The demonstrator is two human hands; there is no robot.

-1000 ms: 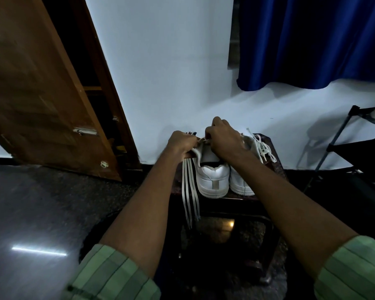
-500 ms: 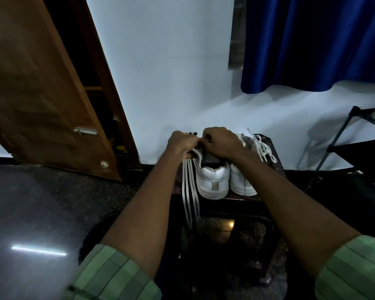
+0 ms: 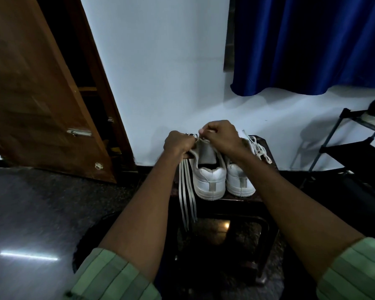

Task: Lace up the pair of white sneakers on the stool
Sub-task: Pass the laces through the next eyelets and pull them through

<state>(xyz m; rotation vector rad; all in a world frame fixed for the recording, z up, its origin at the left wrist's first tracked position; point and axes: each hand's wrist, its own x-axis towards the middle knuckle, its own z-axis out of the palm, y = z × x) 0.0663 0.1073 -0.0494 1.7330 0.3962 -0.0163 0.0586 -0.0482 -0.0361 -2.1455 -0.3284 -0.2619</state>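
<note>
**A:** Head view – the right hand (image 3: 222, 137) has lifted a bit since half a second ago, fingertips now pinching something up at the tongue of the left sneaker (image 3: 209, 174) on the stool (image 3: 243, 202). Looks like it's drawing lace through an eyelet.

**B:** And the left hand (image 3: 178, 142)?

**A:** Hasn't moved – fist curled round the laces (image 3: 187, 195), ends dangling off the stool. Eyelets are hidden behind both hands. The right sneaker (image 3: 239, 180) looks laced already.

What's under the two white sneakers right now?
The dark stool carries both white sneakers, heels toward the camera. Loose laces hang over its left edge. The seat beneath the soles is hidden.
</note>
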